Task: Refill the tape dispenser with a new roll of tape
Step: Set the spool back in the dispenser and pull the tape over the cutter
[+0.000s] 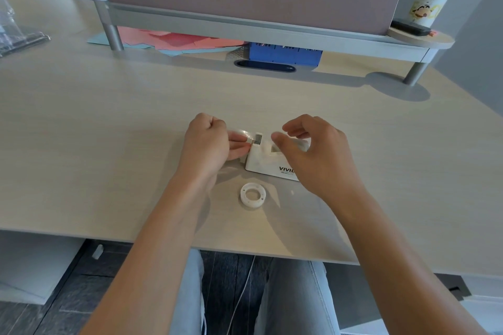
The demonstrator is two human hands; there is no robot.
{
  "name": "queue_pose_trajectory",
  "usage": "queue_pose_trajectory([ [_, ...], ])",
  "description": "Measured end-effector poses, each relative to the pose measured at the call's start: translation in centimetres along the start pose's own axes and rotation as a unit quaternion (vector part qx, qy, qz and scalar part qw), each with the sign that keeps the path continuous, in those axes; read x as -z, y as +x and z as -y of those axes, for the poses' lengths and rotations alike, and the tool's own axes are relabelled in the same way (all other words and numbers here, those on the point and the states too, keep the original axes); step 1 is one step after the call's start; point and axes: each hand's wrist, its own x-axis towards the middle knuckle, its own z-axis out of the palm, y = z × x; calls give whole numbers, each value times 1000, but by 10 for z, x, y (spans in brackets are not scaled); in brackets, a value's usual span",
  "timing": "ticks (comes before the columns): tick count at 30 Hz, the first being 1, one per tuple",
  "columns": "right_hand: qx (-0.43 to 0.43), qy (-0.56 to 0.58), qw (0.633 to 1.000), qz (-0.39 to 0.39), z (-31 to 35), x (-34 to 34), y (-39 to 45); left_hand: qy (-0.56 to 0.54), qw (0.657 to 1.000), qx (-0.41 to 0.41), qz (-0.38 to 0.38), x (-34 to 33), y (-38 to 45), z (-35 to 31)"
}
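Note:
A white tape dispenser [268, 161] with dark lettering stands on the pale wooden desk [109, 122], its cutter end pointing left. My left hand [209, 141] pinches a strip of clear tape [242, 134] drawn out past the cutter. My right hand [313, 149] hovers over the dispenser's right half with fingers curled apart, holding nothing, and hides the roll seat. A white plastic ring core [253, 195] lies flat on the desk just in front of the dispenser, between my forearms.
A grey shelf riser [245, 26] with a partition panel spans the back. Under it lie pink and blue papers [185, 41] and a blue box [284, 54]. A yellow canister [431, 0] stands at the right; clear plastic items [16, 35] sit far left.

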Motion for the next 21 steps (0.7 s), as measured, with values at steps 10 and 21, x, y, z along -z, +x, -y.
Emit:
queue_pose_trajectory([
  [10,-63,25,998,18,10,-25,21,-53,997,58,-20,5,1,4],
  [21,-77,65,994,33,9,-34,23,75,995,39,-51,18,3,14],
])
